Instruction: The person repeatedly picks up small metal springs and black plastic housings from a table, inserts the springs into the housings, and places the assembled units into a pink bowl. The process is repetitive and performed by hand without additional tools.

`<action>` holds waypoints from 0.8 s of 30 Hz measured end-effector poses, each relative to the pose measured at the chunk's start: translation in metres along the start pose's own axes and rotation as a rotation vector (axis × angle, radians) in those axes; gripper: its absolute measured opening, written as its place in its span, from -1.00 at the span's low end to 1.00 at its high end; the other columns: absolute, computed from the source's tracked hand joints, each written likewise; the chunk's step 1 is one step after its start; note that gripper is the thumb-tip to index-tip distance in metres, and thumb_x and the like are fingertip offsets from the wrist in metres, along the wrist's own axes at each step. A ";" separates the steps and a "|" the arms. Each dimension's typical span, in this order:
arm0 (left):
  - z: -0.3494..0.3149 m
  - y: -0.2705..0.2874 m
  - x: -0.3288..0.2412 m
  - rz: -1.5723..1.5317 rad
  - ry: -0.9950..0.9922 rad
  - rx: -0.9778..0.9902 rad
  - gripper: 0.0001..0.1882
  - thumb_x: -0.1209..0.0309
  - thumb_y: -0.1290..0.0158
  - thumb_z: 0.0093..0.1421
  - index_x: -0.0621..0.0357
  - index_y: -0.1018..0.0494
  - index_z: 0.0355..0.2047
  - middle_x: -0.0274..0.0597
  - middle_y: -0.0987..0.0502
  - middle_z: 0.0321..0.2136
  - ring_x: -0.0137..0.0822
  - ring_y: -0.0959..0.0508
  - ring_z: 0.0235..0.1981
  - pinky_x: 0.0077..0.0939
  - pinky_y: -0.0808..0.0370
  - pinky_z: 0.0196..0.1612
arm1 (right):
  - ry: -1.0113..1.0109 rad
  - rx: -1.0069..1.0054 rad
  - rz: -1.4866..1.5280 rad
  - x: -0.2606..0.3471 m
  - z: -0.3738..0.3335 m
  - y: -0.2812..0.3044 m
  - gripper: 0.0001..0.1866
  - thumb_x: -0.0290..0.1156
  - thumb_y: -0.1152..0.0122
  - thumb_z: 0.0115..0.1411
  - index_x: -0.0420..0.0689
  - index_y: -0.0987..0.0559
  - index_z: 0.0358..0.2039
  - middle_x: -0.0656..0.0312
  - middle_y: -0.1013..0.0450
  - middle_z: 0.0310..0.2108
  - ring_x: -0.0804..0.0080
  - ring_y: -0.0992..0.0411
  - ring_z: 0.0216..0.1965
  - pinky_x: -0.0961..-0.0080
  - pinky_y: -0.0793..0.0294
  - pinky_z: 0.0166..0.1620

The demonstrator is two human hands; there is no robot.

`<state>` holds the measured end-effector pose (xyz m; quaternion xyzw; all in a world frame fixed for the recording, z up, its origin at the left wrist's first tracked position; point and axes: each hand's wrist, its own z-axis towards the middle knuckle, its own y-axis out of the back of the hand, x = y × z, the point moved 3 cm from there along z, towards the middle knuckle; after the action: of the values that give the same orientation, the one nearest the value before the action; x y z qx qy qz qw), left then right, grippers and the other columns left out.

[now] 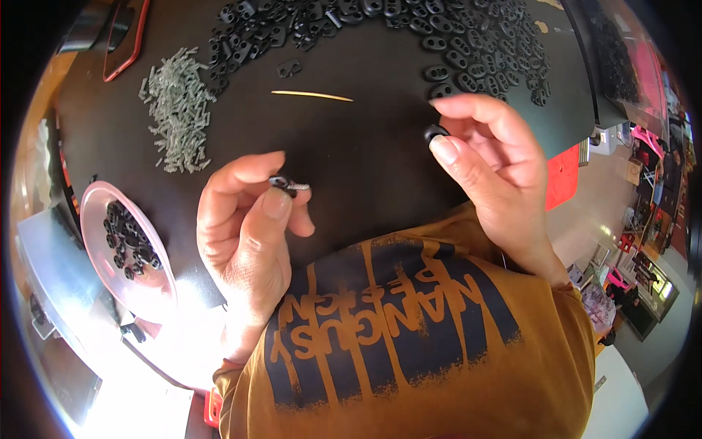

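Between the thumb and fingers of my left hand is a small black plastic cord-lock piece, with a little metal spring sticking out to its right. My right hand pinches a rounded black cord-lock shell at its thumb tip; its index finger is raised apart from the thumb. The two hands are well separated above the dark table. A thin wooden toothpick lies beyond them.
Loose springs form a heap at the left. Black plastic pieces and oval two-holed shells spread along the far side. A pink bowl of black parts stands near my left arm. Something red lies beyond my right wrist.
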<state>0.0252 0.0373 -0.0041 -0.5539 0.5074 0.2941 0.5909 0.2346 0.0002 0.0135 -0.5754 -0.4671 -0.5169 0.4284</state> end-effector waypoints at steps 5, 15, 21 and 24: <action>0.004 -0.013 -0.008 -0.117 0.008 0.100 -0.81 0.49 0.11 0.19 0.22 -0.33 -0.18 -0.18 -0.43 -0.47 -0.50 -0.31 -0.66 -0.62 -0.26 -0.55 | -0.254 0.233 0.439 0.002 0.009 -0.038 -0.70 -0.54 -0.11 0.10 -0.27 -0.40 -0.12 0.34 -0.34 -0.37 0.69 -0.26 -0.42 0.77 -0.27 -0.35; 0.008 -0.010 -0.014 -0.196 -0.108 0.041 -0.80 0.53 0.07 0.16 0.28 -0.32 -0.19 -0.14 -0.48 -0.45 -0.51 -0.39 -0.60 -0.70 -0.35 -0.48 | -0.034 0.460 0.339 0.005 0.014 -0.057 -0.73 -0.67 -0.04 0.09 -0.30 -0.39 -0.14 0.22 -0.35 -0.27 0.66 -0.28 -0.30 0.74 -0.26 -0.28; 0.005 -0.013 -0.018 0.042 -0.279 0.037 -0.81 0.49 0.13 0.19 0.22 -0.31 -0.18 -0.05 -0.45 -0.41 -0.49 -0.34 -0.63 -0.68 -0.30 -0.53 | -0.087 0.454 0.300 0.003 0.011 -0.058 -0.72 -0.71 0.00 0.10 -0.32 -0.36 -0.14 0.17 -0.36 -0.21 0.58 -0.34 -0.20 0.69 -0.34 -0.17; 0.006 -0.014 -0.020 0.121 -0.297 0.093 -0.82 0.49 0.12 0.18 0.21 -0.30 -0.18 -0.02 -0.45 -0.40 -0.48 -0.34 -0.63 -0.68 -0.32 -0.53 | -0.114 0.467 0.330 0.002 0.010 -0.059 -0.73 -0.71 0.00 0.10 -0.33 -0.37 -0.14 0.17 -0.38 -0.21 0.58 -0.36 -0.22 0.70 -0.36 -0.18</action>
<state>0.0334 0.0438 0.0185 -0.4447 0.4603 0.3840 0.6655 0.1787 0.0214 0.0152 -0.5575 -0.4971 -0.2853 0.6006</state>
